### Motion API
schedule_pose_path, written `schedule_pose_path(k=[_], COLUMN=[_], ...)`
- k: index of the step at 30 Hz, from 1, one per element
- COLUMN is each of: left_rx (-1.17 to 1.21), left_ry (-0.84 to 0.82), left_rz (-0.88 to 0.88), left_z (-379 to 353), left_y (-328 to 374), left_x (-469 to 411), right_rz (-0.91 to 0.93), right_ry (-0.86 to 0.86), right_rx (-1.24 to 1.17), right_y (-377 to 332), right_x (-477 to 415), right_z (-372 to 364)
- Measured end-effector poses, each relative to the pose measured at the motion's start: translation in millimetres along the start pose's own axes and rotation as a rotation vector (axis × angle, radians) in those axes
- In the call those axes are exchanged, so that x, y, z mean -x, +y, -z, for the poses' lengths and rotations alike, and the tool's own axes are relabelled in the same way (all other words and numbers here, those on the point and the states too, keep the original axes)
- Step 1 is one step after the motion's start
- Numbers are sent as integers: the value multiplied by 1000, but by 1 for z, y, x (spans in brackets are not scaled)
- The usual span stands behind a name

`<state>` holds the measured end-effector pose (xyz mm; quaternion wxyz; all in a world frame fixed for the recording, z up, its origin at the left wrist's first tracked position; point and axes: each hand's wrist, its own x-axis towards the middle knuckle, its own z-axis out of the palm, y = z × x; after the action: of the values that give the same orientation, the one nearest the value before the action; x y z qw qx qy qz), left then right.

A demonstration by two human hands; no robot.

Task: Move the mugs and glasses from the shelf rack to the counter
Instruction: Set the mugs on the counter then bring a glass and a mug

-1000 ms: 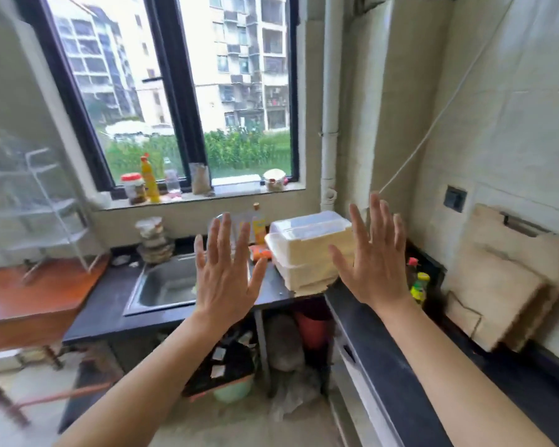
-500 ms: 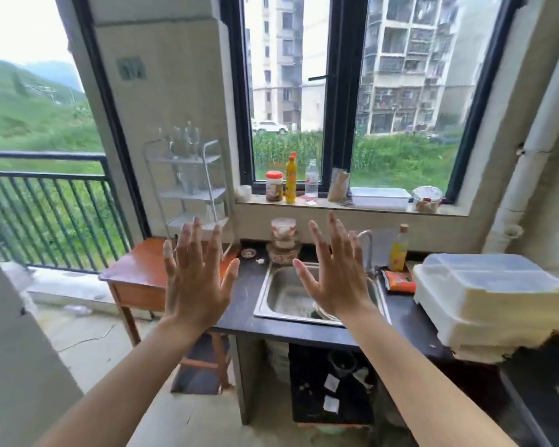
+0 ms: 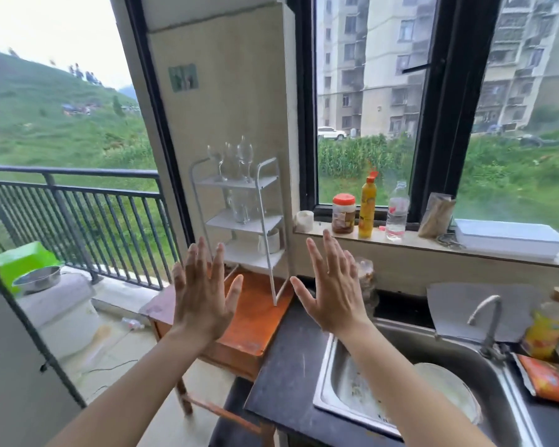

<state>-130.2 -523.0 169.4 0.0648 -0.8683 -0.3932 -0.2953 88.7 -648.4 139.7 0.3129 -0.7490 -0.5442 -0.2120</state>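
Note:
A white three-tier shelf rack (image 3: 265, 221) stands on a small wooden table (image 3: 255, 321) against the wall. Its top tier holds wine glasses (image 3: 244, 156), the middle tier clear tumblers (image 3: 239, 209), the bottom tier a white mug (image 3: 271, 241). The dark counter (image 3: 288, 366) lies to the right of the table. My left hand (image 3: 204, 295) and my right hand (image 3: 331, 288) are raised in front of the rack, palms forward, fingers spread, holding nothing.
A steel sink (image 3: 400, 379) with a tap (image 3: 488, 321) is set in the counter. Bottles and a jar (image 3: 344, 214) line the windowsill. An oil bottle (image 3: 546, 327) and orange packet (image 3: 549, 379) sit at right. A balcony railing (image 3: 78, 214) is at left.
The view has swung left and moved closer, from the right counter to the rack. Both hands stay raised and spread, holding nothing.

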Motion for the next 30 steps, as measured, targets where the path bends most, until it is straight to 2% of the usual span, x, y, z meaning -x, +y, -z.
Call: schedule_pose_path(k=[4, 8, 18, 23, 27, 30], left_rx=[-22, -22, 125, 153, 198, 205], left_ry=[19, 1, -206, -233, -354, -396], left_rz=[-15, 0, 20, 1, -72, -155], left_z=[-23, -52, -170, -207, -265, -299], left_y=[-14, -40, -119, -137, -180, -202], left_x=[-63, -94, -201, -230, -287, -306], right_rz=[-2, -2, -79, -80, -283, -473], right_ry=[-11, -81, -360, -514, -627, -648], right_rx=[-47, -90, -159, -176, -210, -278], right_y=[15, 18, 25, 24, 11, 4], right_x=[-73, -102, -160, -168, -206, -225], right_z=[-38, -84, -221, -256, -319, -362])
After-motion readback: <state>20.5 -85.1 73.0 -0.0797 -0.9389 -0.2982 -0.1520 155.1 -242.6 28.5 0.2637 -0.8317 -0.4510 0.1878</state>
